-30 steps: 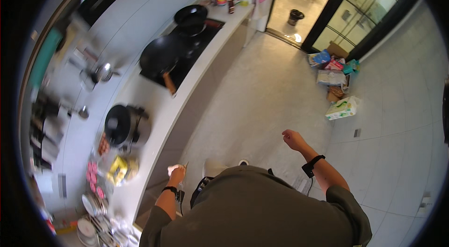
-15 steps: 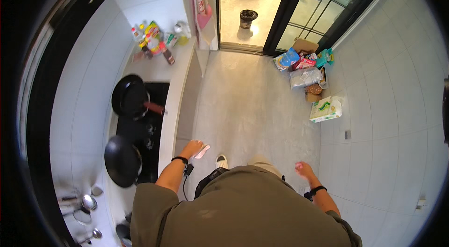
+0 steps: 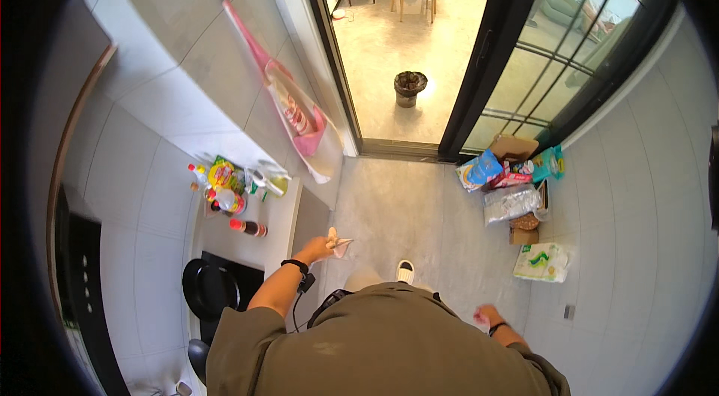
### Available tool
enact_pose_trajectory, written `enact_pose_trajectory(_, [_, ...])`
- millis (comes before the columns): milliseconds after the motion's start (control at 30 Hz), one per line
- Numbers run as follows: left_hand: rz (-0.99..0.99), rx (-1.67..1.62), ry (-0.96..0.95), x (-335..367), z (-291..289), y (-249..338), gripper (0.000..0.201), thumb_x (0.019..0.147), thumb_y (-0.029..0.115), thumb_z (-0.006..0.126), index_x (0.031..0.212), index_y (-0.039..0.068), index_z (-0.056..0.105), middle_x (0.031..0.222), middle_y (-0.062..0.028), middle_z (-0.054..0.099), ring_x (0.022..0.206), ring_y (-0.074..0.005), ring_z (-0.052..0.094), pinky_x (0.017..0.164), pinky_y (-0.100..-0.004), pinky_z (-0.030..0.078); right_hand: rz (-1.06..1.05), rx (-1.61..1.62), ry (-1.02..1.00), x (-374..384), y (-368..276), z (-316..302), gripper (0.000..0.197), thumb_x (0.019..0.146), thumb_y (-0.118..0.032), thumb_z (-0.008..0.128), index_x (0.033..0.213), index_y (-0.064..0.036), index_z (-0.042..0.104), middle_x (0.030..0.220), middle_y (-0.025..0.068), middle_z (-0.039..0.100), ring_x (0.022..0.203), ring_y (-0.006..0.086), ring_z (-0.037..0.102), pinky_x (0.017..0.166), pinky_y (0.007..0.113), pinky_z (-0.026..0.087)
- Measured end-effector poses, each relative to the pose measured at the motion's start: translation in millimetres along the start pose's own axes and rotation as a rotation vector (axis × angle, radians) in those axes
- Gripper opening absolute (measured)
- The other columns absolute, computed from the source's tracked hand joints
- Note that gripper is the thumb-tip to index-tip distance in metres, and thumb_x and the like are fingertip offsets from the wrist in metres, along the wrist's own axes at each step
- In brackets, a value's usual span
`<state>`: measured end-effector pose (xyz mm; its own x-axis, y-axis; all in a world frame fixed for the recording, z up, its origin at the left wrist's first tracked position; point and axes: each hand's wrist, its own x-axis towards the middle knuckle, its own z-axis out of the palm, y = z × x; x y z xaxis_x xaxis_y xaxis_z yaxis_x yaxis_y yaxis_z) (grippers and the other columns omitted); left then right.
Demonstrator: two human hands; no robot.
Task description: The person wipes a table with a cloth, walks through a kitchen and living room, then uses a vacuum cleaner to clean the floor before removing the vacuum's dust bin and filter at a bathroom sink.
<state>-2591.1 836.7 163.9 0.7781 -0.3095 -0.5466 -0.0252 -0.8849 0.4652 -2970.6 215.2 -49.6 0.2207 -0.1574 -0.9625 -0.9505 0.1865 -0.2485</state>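
Left hand [image 3: 316, 249]: grip clamped on a small crumpled wad of pale, pinkish-white tissue [image 3: 338, 244], soft and creased, jutting from the fingers just off the corner of the white tabletop [image 3: 278, 225]. Dark band round that wrist, thin black cord dangling below. Right hand [image 3: 485, 316]: curled loosely at the person's side, well away from the tabletop; grip seemingly drawn together on nothing, though too small to tell for sure.

Just inside the tabletop's corner: a small dark-glass bottle with a red cap [image 3: 248, 227], lying on its side. Further along, toward the tiled wall: a cluster of condiment bottles and bright packets [image 3: 225, 182], glossy plastic in red, yellow and green. Nearer the person on the same tabletop: a flat black glass hob with a round, matte black pan [image 3: 208, 287].

Above the tabletop's far end: a pink and white plastic bag [image 3: 299, 122], long and limp, hanging on the wall. Across the smooth grey floor from the tabletop: a heap of cardboard boxes and crinkled foil packages [image 3: 511, 182]. Beyond the black-framed doorway: a round dark waste bin [image 3: 409, 86].
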Motion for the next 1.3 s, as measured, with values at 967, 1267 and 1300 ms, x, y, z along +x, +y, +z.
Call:
enact_pose_trajectory(967, [0.145, 0.115, -0.175, 815.9, -487.2, 277.8, 0.037, 0.09, 0.022, 0.042, 0.095, -0.005, 0.066, 0.088, -0.0296, 0.068, 0.086, -0.0455, 0.067, 0.075, -0.0509, 0.052, -1.206, -0.918, 0.524, -103.6, -996.7, 114.5, 0.033, 0.083, -0.015, 0.069, 0.114, -0.0034, 0.062, 0.1, 0.017, 0.063, 0.095, 0.0375, 0.062, 0.085, 0.048, 0.05])
enact_pose_trajectory(1267, [-0.264, -0.063, -0.211, 934.5, -579.4, 186.8, 0.033, 0.093, 0.018, 0.046, 0.101, -0.006, 0.067, 0.077, -0.0217, 0.07, 0.061, -0.0333, 0.071, 0.048, -0.0473, 0.054, -0.32, -1.068, 0.721, -104.7, -1061.1, 128.9, 0.04, 0.088, -0.039, 0.067, 0.108, -0.0045, 0.062, 0.109, 0.0181, 0.065, 0.107, 0.0359, 0.062, 0.089, 0.052, 0.048])
enact_pose_trajectory(1300, [-0.222, 0.02, -0.209, 946.2, -589.1, 161.5, 0.035, 0.096, 0.022, 0.046, 0.104, -0.006, 0.065, 0.077, -0.0216, 0.069, 0.062, -0.0327, 0.071, 0.05, -0.0467, 0.055, -0.263, -1.075, 0.711, -111.0, -1070.3, 130.8, 0.044, 0.088, -0.041, 0.067, 0.111, -0.0036, 0.063, 0.112, 0.0191, 0.066, 0.108, 0.0366, 0.062, 0.091, 0.051, 0.048])
